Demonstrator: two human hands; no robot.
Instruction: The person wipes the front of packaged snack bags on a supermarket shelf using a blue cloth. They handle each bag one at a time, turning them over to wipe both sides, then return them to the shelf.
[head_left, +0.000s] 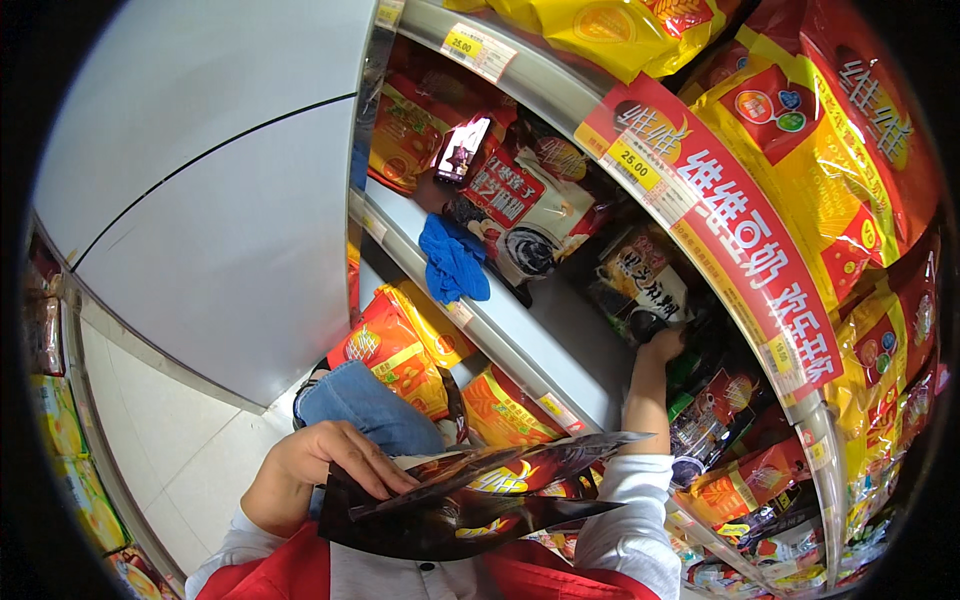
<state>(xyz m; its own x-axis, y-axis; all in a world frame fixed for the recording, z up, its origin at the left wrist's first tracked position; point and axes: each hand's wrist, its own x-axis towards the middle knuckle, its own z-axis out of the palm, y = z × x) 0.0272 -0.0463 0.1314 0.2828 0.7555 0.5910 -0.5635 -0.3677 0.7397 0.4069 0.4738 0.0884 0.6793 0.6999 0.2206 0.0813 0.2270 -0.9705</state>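
In my left hand are dark, glossy food pouches, gripped by one end and held flat in front of my body. My right hand reaches deep between the shelves. It is at the lower edge of a black sesame paste bag, and its fingers are partly lost in shadow, so I cannot tell whether they grip it. A larger black and white bag with a bowl picture stands to the left on the same shelf. A crumpled blue cloth hangs over that shelf's front edge.
A lit smartphone leans among red bags at the shelf's left end. Above runs a shelf edge with a red banner and yellow bags. Orange bags fill the lower shelf. A grey panel stands at left, above a tiled floor.
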